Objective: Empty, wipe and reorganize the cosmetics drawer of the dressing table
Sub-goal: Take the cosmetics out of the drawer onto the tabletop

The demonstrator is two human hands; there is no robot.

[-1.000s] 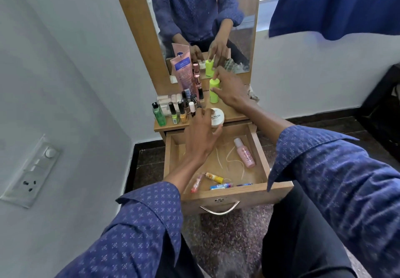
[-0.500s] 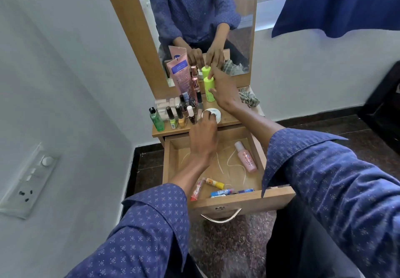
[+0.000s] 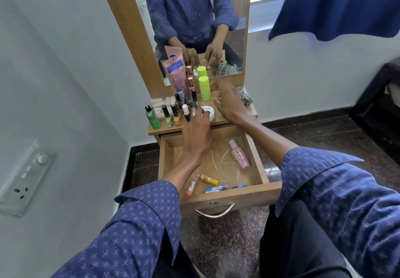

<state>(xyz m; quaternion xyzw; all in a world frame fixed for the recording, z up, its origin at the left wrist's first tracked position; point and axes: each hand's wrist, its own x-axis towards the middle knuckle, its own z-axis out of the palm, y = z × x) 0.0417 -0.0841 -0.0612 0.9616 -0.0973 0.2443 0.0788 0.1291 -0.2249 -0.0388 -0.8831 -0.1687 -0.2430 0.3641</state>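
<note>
Two hands hover over the desk [image 3: 233,119] of a small dressing table, above its pulled-out drawer [image 3: 229,197]. A moment ago the right hand [image 3: 227,102] had its fingers on the lime-green bottle [image 3: 204,88]; it has now let go and drawn back beside it, fingers loosely spread and holding nothing, and the bottle stands upright alone by the mirror [image 3: 194,17]. The left hand [image 3: 197,134], which was carrying the white round jar [image 3: 208,112], has set it on the desk's front edge, and its relaxed fingertips still rest on or just over the lid; whether they touch cannot be told. So two more items have joined the crowd of nail polishes and tubes on top. Emptying is not finished: a pink spray bottle [image 3: 239,155] and several small tubes [image 3: 208,179] still lie in the drawer, along with pale streaks on its floor awaiting wiping.
</note>
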